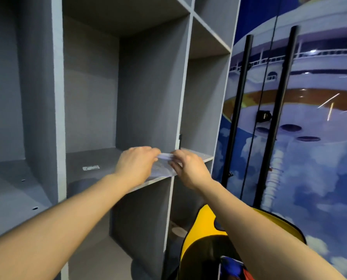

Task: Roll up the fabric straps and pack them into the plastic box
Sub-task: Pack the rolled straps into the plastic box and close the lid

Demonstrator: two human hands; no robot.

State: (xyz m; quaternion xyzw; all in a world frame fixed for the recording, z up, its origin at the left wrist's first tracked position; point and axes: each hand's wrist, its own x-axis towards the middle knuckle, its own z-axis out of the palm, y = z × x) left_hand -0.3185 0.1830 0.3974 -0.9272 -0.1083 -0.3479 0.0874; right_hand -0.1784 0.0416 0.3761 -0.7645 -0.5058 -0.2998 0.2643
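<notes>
The grey shelf unit (116,77) fills the left and centre of the view. A white label (90,168) lies on the shelf board (100,158) at about 9 o'clock from the hands.

The left hand (136,164) reaches over the shelf board, fingers curled toward a pale, semi-clear item (164,164) held between both hands. The item is blurred; it may be the plastic box or a strap, and which one cannot be told. The left grip appears to pinch its upper left edge. The right hand (188,168), at 3 o'clock from the left, pinches the upper right edge, thumb and fingers closed on it. The item sits at the front of the shelf board, its lower edge near the board's lip.

At 5 o'clock from the hands, a yellow and black object (204,239) stands low in the view. On the right, a printed door (309,118) carries two black bars (239,118).

Risks, as a judgement:
- The item lies close to the shelf lip. A pull toward the body could drag it off the edge.
- Both grips hold only a thin top edge. Uneven tension may let it slip from one hand.
- No rolled straps are visible, so packing has probably not started.
</notes>
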